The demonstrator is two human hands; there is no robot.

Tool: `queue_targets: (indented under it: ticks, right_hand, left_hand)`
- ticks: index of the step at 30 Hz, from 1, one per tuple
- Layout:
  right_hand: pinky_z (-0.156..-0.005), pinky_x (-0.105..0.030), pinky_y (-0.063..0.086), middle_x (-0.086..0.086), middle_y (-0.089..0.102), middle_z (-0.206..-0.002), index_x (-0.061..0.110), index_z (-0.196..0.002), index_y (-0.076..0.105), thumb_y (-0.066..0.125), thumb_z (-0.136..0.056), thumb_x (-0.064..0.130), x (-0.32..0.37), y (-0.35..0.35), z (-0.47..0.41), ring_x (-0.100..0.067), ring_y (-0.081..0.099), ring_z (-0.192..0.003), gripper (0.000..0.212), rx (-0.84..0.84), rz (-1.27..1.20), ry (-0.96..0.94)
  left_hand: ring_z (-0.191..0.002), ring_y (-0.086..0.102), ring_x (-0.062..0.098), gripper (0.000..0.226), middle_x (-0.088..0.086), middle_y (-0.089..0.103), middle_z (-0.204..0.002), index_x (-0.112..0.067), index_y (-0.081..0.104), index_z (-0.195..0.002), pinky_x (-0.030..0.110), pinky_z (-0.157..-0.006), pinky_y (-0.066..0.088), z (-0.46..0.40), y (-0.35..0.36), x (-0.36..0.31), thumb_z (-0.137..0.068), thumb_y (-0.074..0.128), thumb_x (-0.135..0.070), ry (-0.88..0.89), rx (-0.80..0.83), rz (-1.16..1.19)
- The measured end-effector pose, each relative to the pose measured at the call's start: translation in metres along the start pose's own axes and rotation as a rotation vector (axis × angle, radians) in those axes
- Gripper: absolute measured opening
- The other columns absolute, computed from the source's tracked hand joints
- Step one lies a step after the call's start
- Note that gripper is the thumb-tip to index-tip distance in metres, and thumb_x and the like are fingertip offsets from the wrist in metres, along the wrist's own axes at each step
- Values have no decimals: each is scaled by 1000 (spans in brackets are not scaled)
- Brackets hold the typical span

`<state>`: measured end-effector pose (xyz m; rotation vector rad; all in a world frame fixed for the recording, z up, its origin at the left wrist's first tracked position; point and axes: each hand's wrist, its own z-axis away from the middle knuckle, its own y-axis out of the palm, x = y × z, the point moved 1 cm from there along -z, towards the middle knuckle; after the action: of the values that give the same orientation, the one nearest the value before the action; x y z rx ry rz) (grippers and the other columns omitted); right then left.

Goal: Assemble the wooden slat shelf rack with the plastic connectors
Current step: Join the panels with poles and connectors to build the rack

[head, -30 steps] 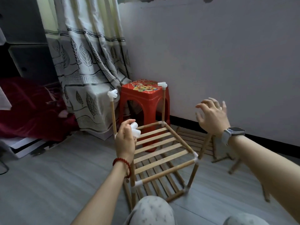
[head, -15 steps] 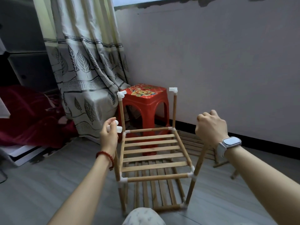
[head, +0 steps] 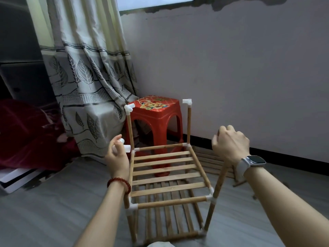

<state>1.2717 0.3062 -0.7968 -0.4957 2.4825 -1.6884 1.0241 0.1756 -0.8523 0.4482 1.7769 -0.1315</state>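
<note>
The wooden rack (head: 163, 168) stands on the floor in front of me, with an upper slat shelf and a lower slat shelf (head: 167, 220) joined by white plastic connectors. Its two far posts carry white connectors on top, one on the left (head: 129, 107) and one on the right (head: 187, 101). My left hand (head: 117, 155) pinches a loose white connector (head: 125, 147) at the near left corner, where my wrist hides the post. My right hand (head: 229, 143) grips the top of the near right post (head: 219, 179), which leans outward.
A red plastic stool (head: 156, 111) stands just behind the rack, against the wall. A patterned curtain (head: 85, 77) hangs at the left. Another slat panel (head: 210, 161) lies on the floor by the wall at the right. A red blanket (head: 26, 132) lies far left.
My right hand went from open beside the rack to gripping the top of the near right post. My left hand carried the connector from over the shelf to the near left corner.
</note>
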Motion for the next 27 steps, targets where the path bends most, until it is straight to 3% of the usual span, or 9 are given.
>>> queue_targets:
  ticks: [2, 4, 6, 9, 13, 19, 21, 23, 27]
  right_hand:
    - [-71, -33, 34, -7, 52, -100, 12, -85, 52, 36, -95, 36, -9, -4, 0, -34, 51, -97, 31, 66, -46, -147]
    - [-72, -30, 36, 1, 53, -90, 17, -68, 46, 37, -96, 36, -18, -9, -5, -24, 48, -103, 35, 153, -48, -278]
    - [-73, -28, 40, 5, 55, -83, 18, -64, 46, 39, -95, 32, -23, -9, -9, -14, 46, -106, 35, 126, -35, -320]
    - [-66, -28, 37, -1, 60, -79, 14, -67, 50, 40, -93, 28, -18, 0, -14, -20, 49, -101, 31, -14, 2, -210]
    - [-66, -29, 35, -8, 63, -83, 10, -70, 53, 38, -92, 26, -9, 5, -20, -25, 47, -99, 31, -27, -26, -47]
    - [-68, -29, 38, 8, 38, -59, 11, -65, 51, 44, -90, 26, -17, 2, -5, -23, 50, -95, 31, 38, -66, -291]
    - [-71, -29, 40, 8, 41, -61, 9, -69, 57, 44, -91, 26, -17, -1, -5, -22, 50, -98, 30, 26, -88, -279]
    - [-68, -29, 38, 1, 55, -72, 11, -70, 56, 42, -92, 26, -13, -3, -4, -21, 47, -100, 30, 7, -79, -209]
    - [-68, -29, 37, 0, 59, -89, 14, -75, 52, 36, -96, 29, -7, 3, -5, -19, 44, -100, 30, 31, -89, -187]
  left_hand:
    - [-77, 61, 29, 33, 7, 66, -99, -14, 65, -109, 37, -65, 52, -9, -6, 2, -88, 43, -26, -35, 137, 56]
    - [-47, 49, 7, 31, -9, 61, -63, -13, 65, -105, 21, -43, 41, -19, -12, 4, -89, 41, -26, -81, 269, 85]
    - [-40, 40, 2, 29, -13, 49, -48, -14, 65, -103, 12, -38, 32, -20, -13, 7, -96, 37, -19, -93, 289, 82]
    - [-51, 43, 5, 31, -4, 52, -70, -18, 66, -100, 12, -41, 34, -13, -5, 7, -95, 36, -14, -53, 166, 64]
    - [-58, 45, 10, 32, 3, 57, -90, -14, 66, -104, 13, -43, 37, -12, -1, 10, -96, 36, -12, -17, 119, 39]
    - [-65, 51, 15, 29, 2, 62, -99, -14, 63, -112, 25, -58, 41, -11, -7, 0, -97, 38, -16, -3, 185, -79]
    - [-89, 59, 24, 30, 6, 62, -110, -14, 61, -117, 31, -73, 45, -9, -8, -5, -98, 38, -18, 0, 170, -134]
    - [-110, 53, 28, 33, 11, 57, -123, -13, 57, -123, 34, -87, 42, -8, -8, -10, -98, 37, -23, -9, 161, -228]
    - [-127, 40, 30, 43, 12, 39, -142, -16, 43, -137, 45, -104, 33, 1, -13, -26, -97, 39, -32, 19, 147, -590]
